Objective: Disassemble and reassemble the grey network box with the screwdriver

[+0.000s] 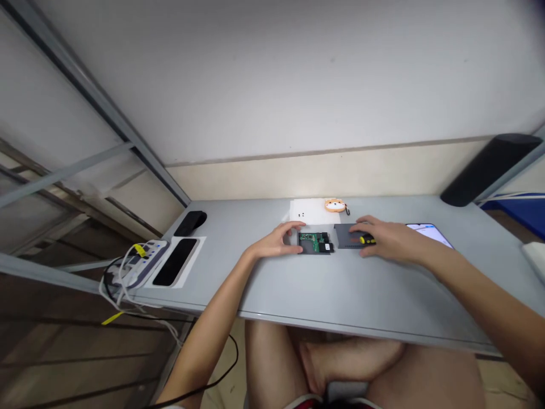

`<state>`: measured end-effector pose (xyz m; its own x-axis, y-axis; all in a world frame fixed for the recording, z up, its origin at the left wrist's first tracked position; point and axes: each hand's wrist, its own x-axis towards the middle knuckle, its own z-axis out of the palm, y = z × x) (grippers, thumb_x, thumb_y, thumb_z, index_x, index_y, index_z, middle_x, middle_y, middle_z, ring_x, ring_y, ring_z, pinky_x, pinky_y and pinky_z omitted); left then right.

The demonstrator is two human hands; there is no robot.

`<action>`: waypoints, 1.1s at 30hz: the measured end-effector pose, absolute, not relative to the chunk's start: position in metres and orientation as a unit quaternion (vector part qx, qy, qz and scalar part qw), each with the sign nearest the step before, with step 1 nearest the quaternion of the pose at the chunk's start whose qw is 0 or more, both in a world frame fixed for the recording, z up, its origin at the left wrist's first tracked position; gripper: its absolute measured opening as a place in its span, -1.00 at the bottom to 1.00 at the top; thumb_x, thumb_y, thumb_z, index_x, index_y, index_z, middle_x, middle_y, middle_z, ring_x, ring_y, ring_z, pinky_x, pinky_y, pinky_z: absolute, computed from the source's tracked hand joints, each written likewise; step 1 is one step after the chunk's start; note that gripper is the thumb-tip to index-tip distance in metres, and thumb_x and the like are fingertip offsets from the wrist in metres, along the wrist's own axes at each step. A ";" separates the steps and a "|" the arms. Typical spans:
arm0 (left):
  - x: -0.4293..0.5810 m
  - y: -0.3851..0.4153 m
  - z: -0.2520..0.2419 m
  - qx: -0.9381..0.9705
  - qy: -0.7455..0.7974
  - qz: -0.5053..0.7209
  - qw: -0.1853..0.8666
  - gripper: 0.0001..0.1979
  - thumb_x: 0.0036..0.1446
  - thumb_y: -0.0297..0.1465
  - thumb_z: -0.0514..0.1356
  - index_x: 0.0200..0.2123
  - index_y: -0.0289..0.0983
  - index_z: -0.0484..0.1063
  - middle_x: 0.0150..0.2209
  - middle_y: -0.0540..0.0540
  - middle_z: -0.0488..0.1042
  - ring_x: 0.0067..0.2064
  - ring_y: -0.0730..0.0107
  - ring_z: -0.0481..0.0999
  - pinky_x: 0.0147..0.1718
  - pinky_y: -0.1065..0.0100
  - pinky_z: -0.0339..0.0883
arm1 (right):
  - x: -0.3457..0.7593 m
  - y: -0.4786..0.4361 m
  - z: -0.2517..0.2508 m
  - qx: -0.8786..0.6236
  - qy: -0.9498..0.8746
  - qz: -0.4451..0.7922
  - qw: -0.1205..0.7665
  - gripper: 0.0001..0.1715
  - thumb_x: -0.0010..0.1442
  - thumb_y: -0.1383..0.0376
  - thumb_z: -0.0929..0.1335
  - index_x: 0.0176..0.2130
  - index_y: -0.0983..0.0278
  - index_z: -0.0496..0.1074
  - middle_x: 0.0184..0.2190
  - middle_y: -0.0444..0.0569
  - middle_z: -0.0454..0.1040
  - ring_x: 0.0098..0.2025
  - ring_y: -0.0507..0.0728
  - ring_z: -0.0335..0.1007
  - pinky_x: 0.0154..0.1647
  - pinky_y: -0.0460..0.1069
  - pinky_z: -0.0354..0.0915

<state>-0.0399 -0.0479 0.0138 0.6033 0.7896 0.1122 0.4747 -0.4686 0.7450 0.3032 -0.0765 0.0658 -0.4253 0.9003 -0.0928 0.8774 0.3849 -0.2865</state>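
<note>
A shallow dark grey metal case half [304, 248] lies on the desk with a green circuit board [314, 241] and black connectors in it. My left hand [279, 241] grips its left end, fingers at the far edge and thumb at the near edge. Just to the right is the matching dark grey cover [344, 236]. My right hand [381, 238] curls over the cover's right end, fingertips touching it. A black and yellow screwdriver handle [368, 240] sticks out from under that palm, between fingers and thumb; the rest of it is hidden.
Tiny dark screws [302, 215] lie on white paper [313, 210] behind the case, beside an orange dog-faced pouch [335, 205]. A lit phone [428, 234] is partly behind my right arm. Leftward are a dark phone [176, 262] and a power strip [147, 261] with cables.
</note>
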 end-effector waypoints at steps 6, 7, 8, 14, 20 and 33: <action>-0.038 -0.051 0.010 0.844 0.381 0.211 0.313 -0.33 0.09 -0.33 0.46 0.27 -0.06 0.42 0.17 -0.16 0.50 0.16 0.05 0.46 0.18 -0.03 0.35 | 0.315 -0.071 0.069 -0.534 -0.822 0.187 0.057 -0.51 0.22 0.04 0.38 0.10 0.09 0.58 0.12 0.05 0.60 0.00 0.34 0.61 -0.03 0.16 0.49; -0.037 -0.051 0.009 0.842 0.385 0.211 0.312 -0.31 0.09 -0.33 0.47 0.28 -0.07 0.41 0.17 -0.17 0.50 0.14 0.06 0.47 0.18 -0.02 0.36 | 0.313 -0.069 0.074 -0.529 -0.820 0.207 0.064 -0.50 0.25 0.02 0.35 0.09 0.10 0.58 0.08 0.05 0.63 0.02 0.33 0.61 0.02 0.16 0.48; -0.036 -0.051 0.007 0.841 0.389 0.213 0.309 -0.30 0.08 -0.32 0.49 0.29 -0.08 0.41 0.17 -0.18 0.51 0.11 0.07 0.48 0.17 -0.02 0.37 | 0.311 -0.067 0.079 -0.522 -0.819 0.229 0.066 -0.48 0.26 0.00 0.33 0.10 0.11 0.59 0.05 0.05 0.65 0.02 0.33 0.61 0.04 0.16 0.47; -0.030 -0.049 0.000 0.841 0.400 0.236 0.279 -0.27 -0.01 -0.27 0.57 0.24 -0.08 0.46 0.14 -0.17 0.56 -0.02 0.13 0.52 0.09 0.05 0.41 | 0.279 -0.076 0.079 -0.474 -0.850 0.225 0.049 -0.49 0.17 0.07 0.43 0.09 0.12 0.60 0.12 0.05 0.62 0.06 0.34 0.59 0.04 0.15 0.47; -0.027 -0.048 -0.004 0.838 0.400 0.250 0.275 -0.18 -0.07 -0.24 0.61 0.26 -0.08 0.44 0.13 -0.17 0.56 -0.02 0.13 0.52 0.10 0.05 0.39 | 0.245 -0.091 0.051 -0.474 -0.871 0.115 0.064 -0.57 0.23 0.21 0.42 0.09 0.07 0.57 0.10 0.06 0.59 -0.29 0.23 0.62 -0.28 0.08 0.43; -0.031 -0.048 -0.008 0.845 0.367 0.270 0.281 -0.19 -0.03 -0.17 0.58 0.29 -0.03 0.42 0.18 -0.16 0.54 0.14 0.03 0.49 0.17 0.03 0.38 | 0.227 -0.065 0.040 -0.498 -0.826 0.220 0.147 -0.68 0.25 0.00 0.42 -0.05 0.02 0.61 0.07 -0.07 0.56 -0.38 0.13 0.53 -0.31 0.07 0.37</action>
